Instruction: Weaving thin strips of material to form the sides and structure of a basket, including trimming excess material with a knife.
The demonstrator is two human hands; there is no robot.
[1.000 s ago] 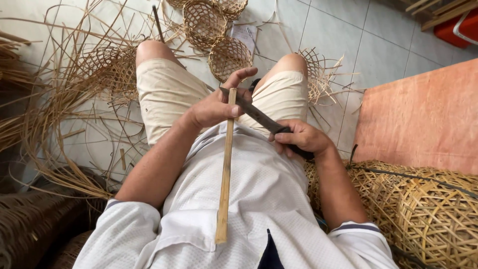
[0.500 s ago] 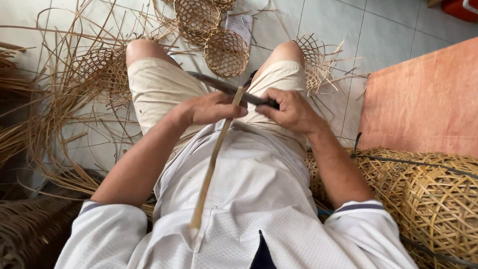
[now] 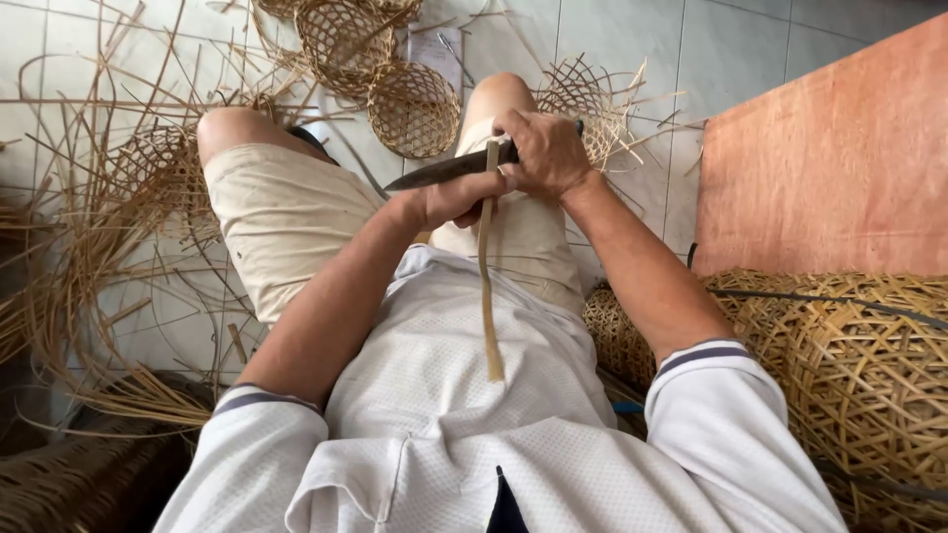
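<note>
Bamboo strip (image 3: 488, 286) and knife (image 3: 444, 170) in both hands; woven baskets (image 3: 413, 107) nearby

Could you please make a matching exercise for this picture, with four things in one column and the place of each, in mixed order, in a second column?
Things:
1. dark metal knife blade
2. long flat bamboo strip
3. small round woven bamboo basket
4. orange-brown flat wooden board

Places:
A. on the tiled floor between the knees
B. at the far right, above the large woven basket
C. gripped by the right hand, pointing left
D. hanging from the left hand over the white shirt

Pairs: 1-C, 2-D, 3-A, 4-B
</note>
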